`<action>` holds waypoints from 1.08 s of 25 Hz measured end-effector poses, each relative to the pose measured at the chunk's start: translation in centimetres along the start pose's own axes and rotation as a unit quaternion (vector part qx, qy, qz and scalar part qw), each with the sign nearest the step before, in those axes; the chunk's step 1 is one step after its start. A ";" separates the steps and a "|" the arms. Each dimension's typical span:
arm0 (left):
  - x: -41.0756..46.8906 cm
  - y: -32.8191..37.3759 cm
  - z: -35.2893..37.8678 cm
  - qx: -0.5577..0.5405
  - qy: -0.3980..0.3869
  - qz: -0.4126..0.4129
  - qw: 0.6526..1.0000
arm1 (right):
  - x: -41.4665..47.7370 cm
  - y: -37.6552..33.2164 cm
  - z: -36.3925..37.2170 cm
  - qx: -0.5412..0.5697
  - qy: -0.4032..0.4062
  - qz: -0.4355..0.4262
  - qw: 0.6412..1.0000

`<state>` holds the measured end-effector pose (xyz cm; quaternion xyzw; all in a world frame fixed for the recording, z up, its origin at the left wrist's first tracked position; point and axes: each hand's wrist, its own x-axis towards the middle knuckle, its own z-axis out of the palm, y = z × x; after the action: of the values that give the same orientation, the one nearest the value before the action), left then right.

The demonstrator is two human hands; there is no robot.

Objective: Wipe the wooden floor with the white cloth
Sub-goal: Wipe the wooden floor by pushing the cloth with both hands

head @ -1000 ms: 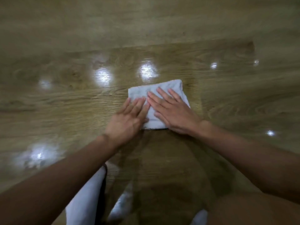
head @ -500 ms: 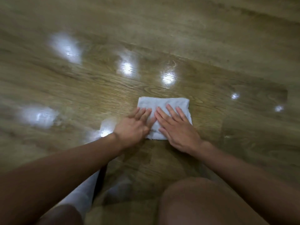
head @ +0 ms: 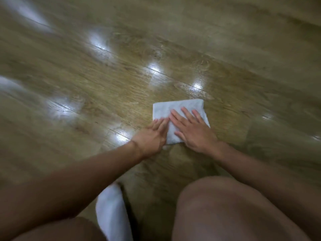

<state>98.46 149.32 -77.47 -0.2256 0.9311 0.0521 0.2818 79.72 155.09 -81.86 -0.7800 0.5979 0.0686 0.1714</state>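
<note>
A folded rectangular white cloth [head: 165, 108] lies flat on the glossy brown wooden floor [head: 107, 79], right of the frame's middle, and both hands sit on its near half. The right hand [head: 193, 130] rests palm down across the cloth's near right part, fingers straight and slightly spread, pointing away from the body and toward the left; its grip is wide and flat, pressing rather than curling round anything. The left hand [head: 152, 137] lies just beside it, its straight, close-set fingers reaching onto the cloth's near left edge while the palm appears to sit over bare floor; this grip is also flat and wide, though motion blur softens the fingertips. The two hands almost meet at the fingertips. Both bare forearms stretch forward from the lower corners of the frame. A bare knee [head: 225, 207] fills the lower right, and a strip of white fabric [head: 112, 214] shows beside it. Bright light reflections [head: 154, 68] dot the floorboards.
</note>
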 end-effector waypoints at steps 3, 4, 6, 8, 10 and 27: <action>-1.6 1.7 0.3 -0.018 0.110 0.028 0.993 | -2.6 -2.3 1.7 0.006 -0.012 0.046 0.999; -1.2 0.7 0.4 -0.039 0.127 0.007 0.991 | -1.4 -2.6 1.6 0.013 -0.011 0.058 0.998; 0.2 -2.3 0.5 -0.082 0.090 -0.021 0.992 | 2.5 -2.9 0.6 0.020 0.004 0.068 0.997; 1.8 -5.3 0.2 -0.103 0.085 -0.064 0.989 | 6.0 -2.3 -0.5 0.029 0.013 0.065 0.997; 2.5 -6.8 -0.4 -0.113 0.122 -0.091 0.982 | 7.2 -1.3 -0.8 0.033 0.019 0.052 0.998; 6.6 0.6 -0.3 -0.031 0.182 0.124 0.975 | -4.4 0.7 3.0 0.038 0.068 0.219 0.973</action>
<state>93.15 147.22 -80.91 -0.1227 0.9854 0.0737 0.0921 78.10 159.98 -83.41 -0.6260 0.7664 0.0282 0.1410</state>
